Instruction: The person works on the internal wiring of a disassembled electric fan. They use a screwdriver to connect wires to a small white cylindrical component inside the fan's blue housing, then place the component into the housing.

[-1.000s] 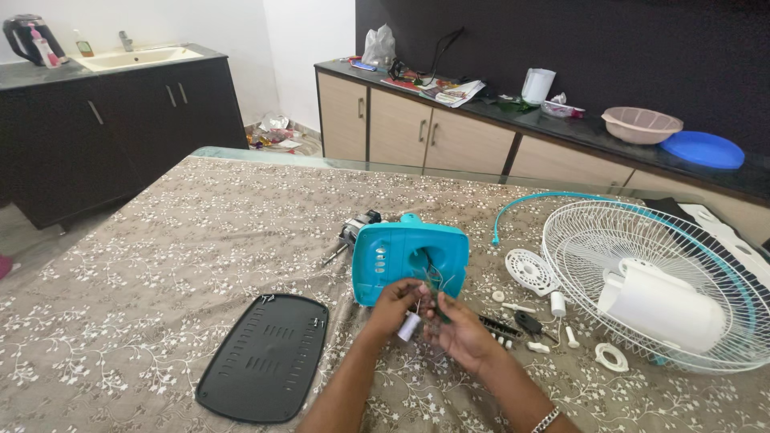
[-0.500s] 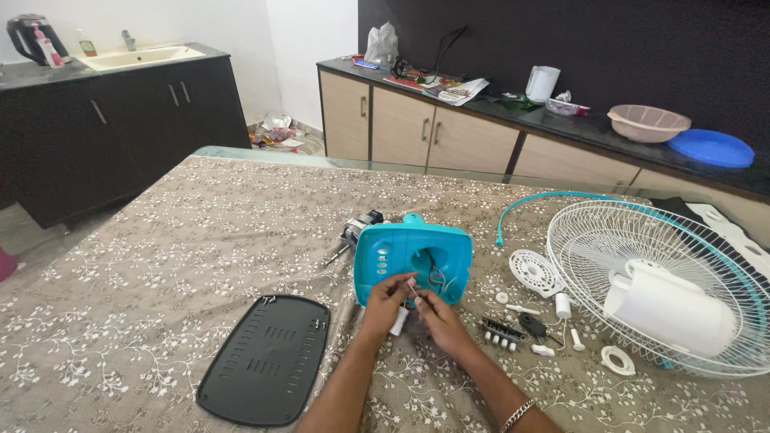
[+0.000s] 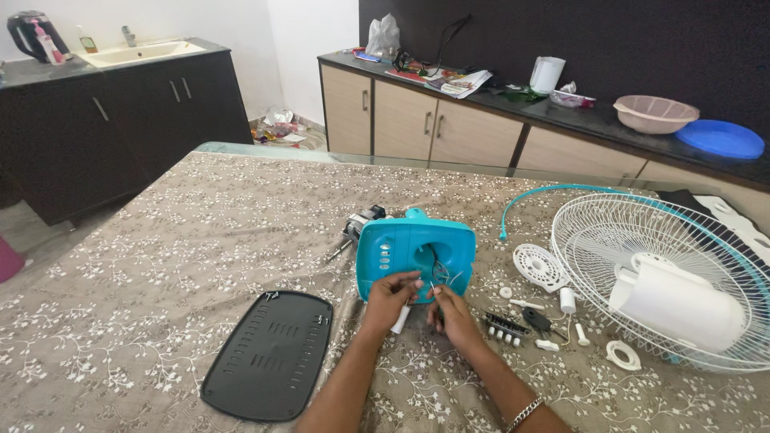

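A teal fan base housing [image 3: 401, 250] stands open on the patterned tablecloth, wires showing in its cavity. My left hand [image 3: 390, 295] pinches a small white cylindrical part with wires at the housing's lower edge. My right hand [image 3: 451, 314] is beside it, fingertips closed on thin wires coming from the opening. A fan motor [image 3: 361, 224] with a shaft lies just behind the housing on the left.
A black base cover plate [image 3: 269, 353] lies at the left front. Small white and black parts [image 3: 533, 325] are scattered to the right, next to a white wire fan guard [image 3: 642, 265] with a white cone-shaped piece on it. Cabinets and a countertop stand behind.
Both hands have shifted slightly up toward the housing's opening. The view has tilted a little; the rest of the parts have not moved.
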